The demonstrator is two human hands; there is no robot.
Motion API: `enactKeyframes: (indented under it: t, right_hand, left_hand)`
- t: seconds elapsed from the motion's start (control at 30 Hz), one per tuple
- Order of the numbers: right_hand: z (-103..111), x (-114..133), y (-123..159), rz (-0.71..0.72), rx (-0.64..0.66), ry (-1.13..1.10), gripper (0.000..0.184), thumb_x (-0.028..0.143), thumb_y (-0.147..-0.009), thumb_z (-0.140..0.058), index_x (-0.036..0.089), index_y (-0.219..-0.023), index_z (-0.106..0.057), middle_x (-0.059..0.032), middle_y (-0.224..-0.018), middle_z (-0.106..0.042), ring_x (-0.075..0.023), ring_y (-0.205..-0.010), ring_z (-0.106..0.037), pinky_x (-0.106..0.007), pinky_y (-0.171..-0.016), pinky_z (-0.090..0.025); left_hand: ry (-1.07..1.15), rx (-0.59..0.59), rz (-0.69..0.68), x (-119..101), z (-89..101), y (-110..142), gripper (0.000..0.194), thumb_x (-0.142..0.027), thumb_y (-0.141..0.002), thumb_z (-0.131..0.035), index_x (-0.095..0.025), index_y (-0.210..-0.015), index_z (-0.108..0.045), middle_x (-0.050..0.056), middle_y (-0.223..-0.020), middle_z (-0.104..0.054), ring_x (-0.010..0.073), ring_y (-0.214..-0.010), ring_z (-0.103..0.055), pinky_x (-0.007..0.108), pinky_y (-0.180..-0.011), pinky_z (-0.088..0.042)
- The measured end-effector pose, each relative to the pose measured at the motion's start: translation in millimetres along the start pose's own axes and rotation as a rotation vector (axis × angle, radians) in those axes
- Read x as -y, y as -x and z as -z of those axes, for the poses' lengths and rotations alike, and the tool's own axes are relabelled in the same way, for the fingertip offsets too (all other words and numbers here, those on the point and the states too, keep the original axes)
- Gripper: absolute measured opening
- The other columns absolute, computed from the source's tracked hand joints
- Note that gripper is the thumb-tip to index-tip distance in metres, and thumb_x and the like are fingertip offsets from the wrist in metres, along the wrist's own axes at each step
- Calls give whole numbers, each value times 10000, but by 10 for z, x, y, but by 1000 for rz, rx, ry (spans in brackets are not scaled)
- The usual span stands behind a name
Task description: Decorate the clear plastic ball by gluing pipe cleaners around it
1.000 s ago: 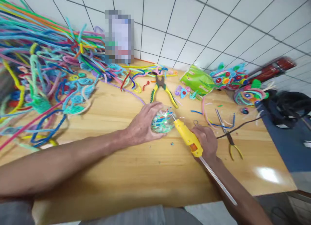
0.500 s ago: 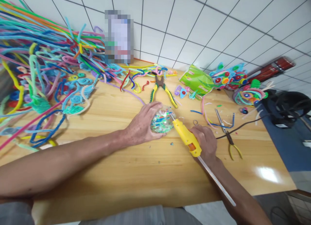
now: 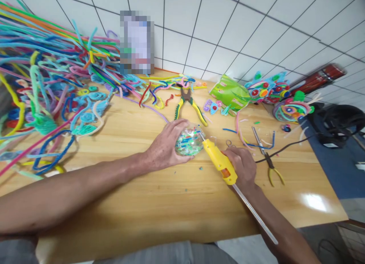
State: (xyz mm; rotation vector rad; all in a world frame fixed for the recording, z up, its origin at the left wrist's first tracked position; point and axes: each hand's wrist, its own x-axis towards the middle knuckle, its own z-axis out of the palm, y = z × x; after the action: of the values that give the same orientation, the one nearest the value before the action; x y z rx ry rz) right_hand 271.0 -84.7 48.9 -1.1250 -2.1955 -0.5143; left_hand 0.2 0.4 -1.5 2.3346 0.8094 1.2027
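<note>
My left hand (image 3: 167, 146) is wrapped around the left side of a clear round container (image 3: 189, 141) with bits of blue, green, white and red in it. In my right hand (image 3: 242, 163) is a yellow hot glue gun (image 3: 218, 159), its metal nozzle at the container's upper right side. Whether the nozzle touches the surface, I cannot tell. A clear glue stick (image 3: 255, 214) sticks out of the gun's back end, over my right forearm. Just behind the container lie pliers with green and yellow handles (image 3: 188, 102), jaws pointing away.
Colourful pipe cleaners (image 3: 57, 66) pile up at the left. A green packet (image 3: 229, 93) and decorated pipe-cleaner pieces (image 3: 265, 91) stand along the tiled wall. On the right lie scissors (image 3: 258, 138), smaller yellow-handled pliers (image 3: 272, 171) and a dark cord (image 3: 288, 147).
The whole view has shifted slightly. My left hand still holds the container, and the glue gun's nozzle stays at almost the same spot on it.
</note>
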Motion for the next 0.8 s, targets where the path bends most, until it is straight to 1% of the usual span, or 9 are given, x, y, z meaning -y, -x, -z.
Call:
enactKeyframes:
  t: [0.1,0.27,0.37,0.47,0.57,0.7,0.8]
  right_hand:
    - [-10,24,-9,-9,27,-9,207,270,-1083,-508,213,-1214,-657,-95,-936,-725,-235,-820,-653,-376,-748,-495]
    - [-17,78,-35,21,41,-36,277,345,-1120,-439,198,-1192,-663,-97,-930,-719,-232,-811,-631,-376,-744,-470]
    - [-10,55,-17,22,39,-21,293,369,-1133,-419,209,-1172,-662,-94,-932,-712,-228,-814,-631,-373,-739,-478]
    - [-15,7,24,-22,21,-15,221,309,-1099,-492,225,-1209,-664,-97,-946,-723,-238,-831,-652,-380,-741,-495]
    - [-35,0,43,-45,2,-29,225,267,-1070,-529,222,-1247,-661,-103,-959,-731,-247,-832,-657,-389,-745,-501]
    - [-41,59,6,3,24,-58,279,353,-1118,-462,200,-1228,-667,-107,-939,-724,-247,-813,-638,-391,-735,-479]
    - [-33,67,-17,7,25,-66,310,381,-1130,-438,201,-1229,-670,-105,-937,-721,-244,-814,-639,-388,-732,-475]
  left_hand:
    - [-3,2,13,-5,-1,0,1035,-413,-749,-964,-241,-1572,-362,188,-1517,-582,391,-1445,-584,605,-1202,-541]
    - [-14,18,15,-1,6,7,1040,-419,-765,-952,-251,-1590,-342,184,-1534,-576,388,-1458,-581,611,-1212,-530]
    - [-6,11,2,2,10,6,1026,-405,-768,-948,-238,-1583,-348,195,-1533,-577,393,-1458,-580,608,-1206,-534]
    - [-4,20,21,0,8,2,1037,-404,-745,-964,-247,-1572,-359,191,-1529,-579,398,-1455,-583,614,-1204,-533]
    - [-1,24,42,-3,3,2,1043,-406,-732,-971,-260,-1569,-367,180,-1529,-583,396,-1454,-587,617,-1205,-530]
    - [1,13,25,0,0,7,1047,-416,-742,-963,-257,-1580,-356,184,-1523,-587,394,-1458,-582,627,-1211,-523]
    - [4,6,13,3,0,7,1037,-425,-746,-961,-238,-1574,-365,195,-1511,-591,396,-1445,-588,628,-1206,-526]
